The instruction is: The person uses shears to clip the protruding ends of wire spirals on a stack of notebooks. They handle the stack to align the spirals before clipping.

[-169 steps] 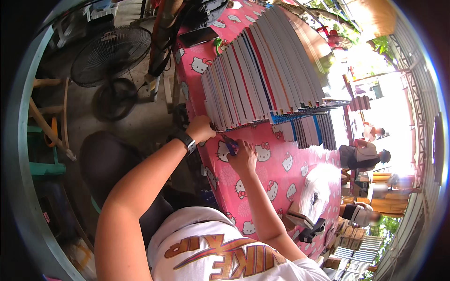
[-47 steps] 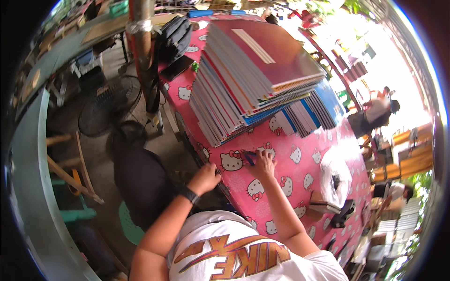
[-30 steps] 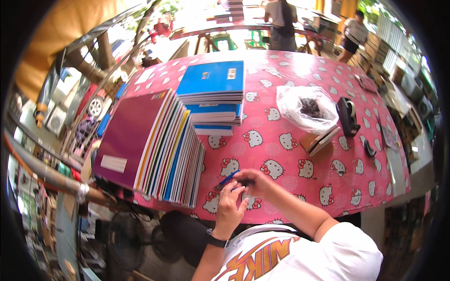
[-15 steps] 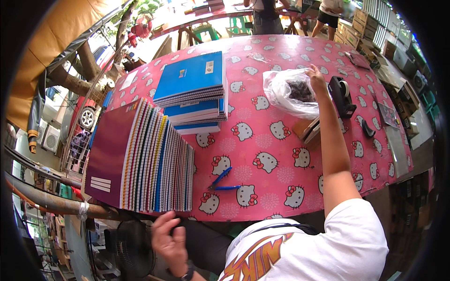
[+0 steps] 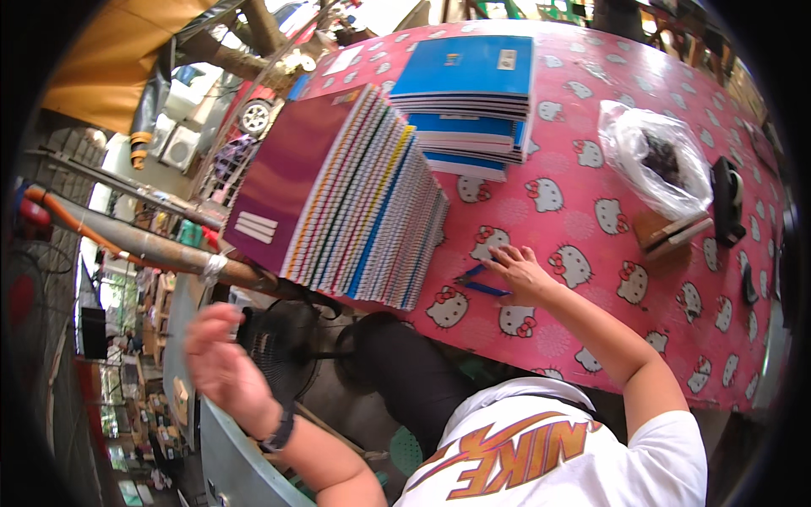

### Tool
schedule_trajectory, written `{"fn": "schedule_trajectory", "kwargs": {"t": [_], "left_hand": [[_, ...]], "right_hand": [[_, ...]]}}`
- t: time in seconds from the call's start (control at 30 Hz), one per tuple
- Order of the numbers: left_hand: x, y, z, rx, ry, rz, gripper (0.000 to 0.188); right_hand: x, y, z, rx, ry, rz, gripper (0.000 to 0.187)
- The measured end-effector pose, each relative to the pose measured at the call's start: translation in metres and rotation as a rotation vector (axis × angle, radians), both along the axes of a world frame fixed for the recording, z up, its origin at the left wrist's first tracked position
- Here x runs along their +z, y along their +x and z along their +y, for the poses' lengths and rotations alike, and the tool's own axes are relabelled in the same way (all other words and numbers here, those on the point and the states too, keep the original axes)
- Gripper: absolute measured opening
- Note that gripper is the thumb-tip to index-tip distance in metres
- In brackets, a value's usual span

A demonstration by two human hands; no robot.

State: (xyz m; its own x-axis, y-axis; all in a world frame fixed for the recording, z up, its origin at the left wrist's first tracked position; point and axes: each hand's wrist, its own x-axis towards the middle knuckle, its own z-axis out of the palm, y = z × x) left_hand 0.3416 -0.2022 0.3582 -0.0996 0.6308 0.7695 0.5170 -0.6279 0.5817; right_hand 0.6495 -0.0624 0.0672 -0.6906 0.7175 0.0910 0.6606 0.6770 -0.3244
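Observation:
My right hand (image 5: 521, 275) reaches low over the table, fingers stretched and lying over the blue-handled pliers (image 5: 487, 288); whether the fingertips touch the handles I cannot make out. My left hand (image 5: 221, 365), with a dark watch on its wrist, is raised beyond the table's front edge, somewhat blurred, fingers loosely extended and nothing seen in them. Between the hands stands a tall stack of spiral notebooks (image 5: 287, 182) with a purple cover on top and bindings of many colours. Behind it is a pile of blue spiral notebooks (image 5: 465, 74).
On the pink patterned table cover (image 5: 583, 317), at the right, lies a clear plastic bag (image 5: 621, 139) with dark contents beside a brown wooden block (image 5: 663, 232) and a black tape dispenser (image 5: 726, 198). A black fan (image 5: 283, 351) stands below the front edge, near a metal pipe (image 5: 160, 245).
My right hand has left the plastic bag and come back to the pliers. My left hand has lifted outward to the left. The whole view has swung left and down.

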Motion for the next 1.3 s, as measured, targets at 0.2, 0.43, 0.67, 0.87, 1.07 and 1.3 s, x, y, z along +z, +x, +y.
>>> {"fn": "schedule_trajectory", "kwargs": {"t": [0.2,0.43,0.67,0.87,1.07,1.3], "left_hand": [[-0.128,0.071,0.000,-0.146,-0.837,-0.303,0.034],[-0.146,0.079,-0.015,-0.072,-0.787,-0.428,0.027],[-0.051,-0.002,0.041,0.450,0.040,-0.013,0.026],[-0.077,-0.016,0.090,0.537,0.105,0.153,0.042],[-0.099,0.001,0.107,0.579,0.182,0.032,0.046],[-0.106,-0.005,0.111,0.570,0.219,0.050,0.052]], "right_hand": [[-0.001,-0.012,0.018,0.070,-0.109,0.043,0.068],[0.034,-0.022,-0.009,-0.016,-1.328,0.585,0.051],[0.126,-0.061,-0.028,0.219,-1.386,0.957,0.045],[0.172,-0.100,-0.022,0.311,-0.214,1.012,0.059],[0.173,-0.115,-0.016,0.230,-0.019,0.929,0.064],[0.176,-0.113,-0.017,0.207,0.077,0.894,0.067]]}}
